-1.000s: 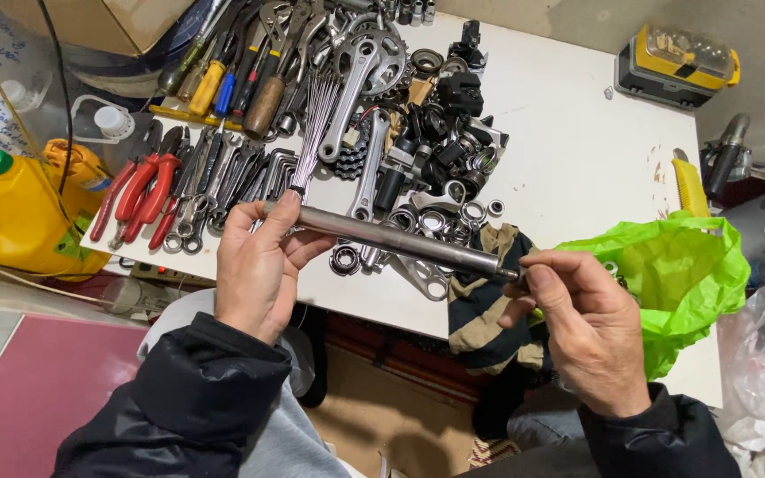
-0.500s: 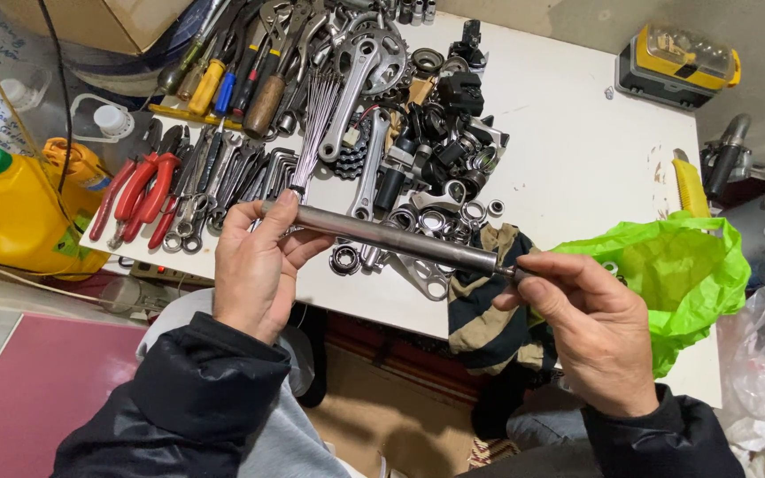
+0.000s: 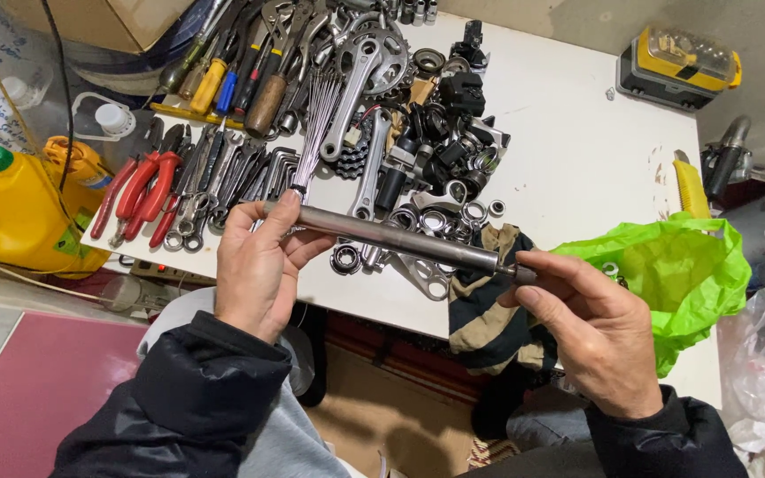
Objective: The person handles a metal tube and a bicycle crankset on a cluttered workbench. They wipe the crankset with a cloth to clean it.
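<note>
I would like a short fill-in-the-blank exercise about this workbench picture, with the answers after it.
1. Both hands hold a long grey metal ____ above the table.
2. The left hand grips its end nearest the red-handled ____.
3. The crumpled plastic bag beside the right hand is bright ____.
4. The yellow plastic jug has a ____ cap.

Answers: tube; pliers; green; green

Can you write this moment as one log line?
left hand: holds grey metal tube | right hand: pinches tube's end | below: white table

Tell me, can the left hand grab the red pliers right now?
Probably not yet: the left hand is gripping the metal tube. The red pliers lie uncovered just beside it.
</note>
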